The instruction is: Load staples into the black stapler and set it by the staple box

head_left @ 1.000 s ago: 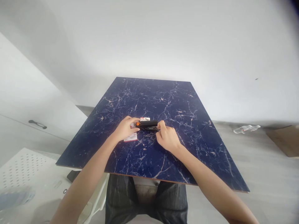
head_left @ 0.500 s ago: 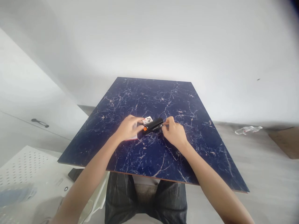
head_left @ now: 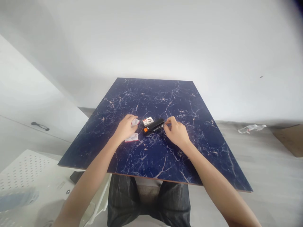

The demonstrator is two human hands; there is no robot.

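A black stapler [head_left: 155, 125] with an orange end lies slanted on the dark blue marbled table [head_left: 151, 97]. Touching its far side is a small white and red box [head_left: 148, 121]. My right hand [head_left: 176, 130] is closed at the stapler's right end; its fingertips pinch something I cannot make out. My left hand [head_left: 126, 128] is left of the stapler, its thumb and fingers around a white card-like piece [head_left: 135, 122]. Another white piece with a red edge [head_left: 132, 137] lies just below that hand.
A white perforated surface [head_left: 30, 167] with a clear plastic item is at the lower left. On the floor at the right are a crumpled clear plastic piece [head_left: 252, 128] and a brown box [head_left: 291, 138]. A pale wall stands behind the table.
My left hand has moved left, off the stapler's orange end and the small box. The two white pieces show more fully. My right hand has hardly moved.
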